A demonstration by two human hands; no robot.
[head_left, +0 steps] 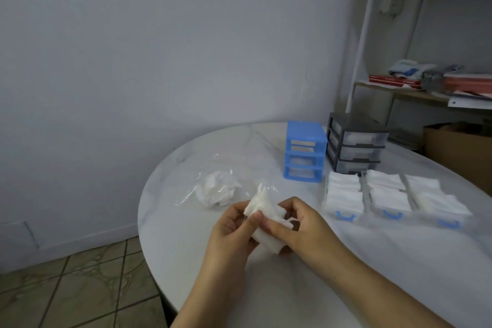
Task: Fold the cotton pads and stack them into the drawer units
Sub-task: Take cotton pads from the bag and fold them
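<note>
**Mid-fold, both hands on pads — loose grip risk**

Left hand (234, 224) and right hand (300, 221) both pinch a small bunch of white square cotton pads (266, 217), held just above the white marble-look round table (346, 274), in front of and left of the blue plastic 3-tier drawer unit (306, 152). Fingers curled round the pads on both sides; the top pad sticks up, bent, fold not finished as I judge it.

Risks: more than 1 pad in the grip, so layers could slip or fan out and the fold go crooked. A dropped pad could land near the table edge, which is close on the left.

Containers: blue unit has its slots empty. 3 clear drawers with blue handles (394, 197) lie pulled out just in front of and right of it, each packed with folded white pads. Dark grey 3-drawer unit (356, 144) stands touching or just right of the blue unit, drawers in, white contents faintly visible. Clear plastic bag (218, 189) left of the blue unit holds crumpled loose pads.
</note>
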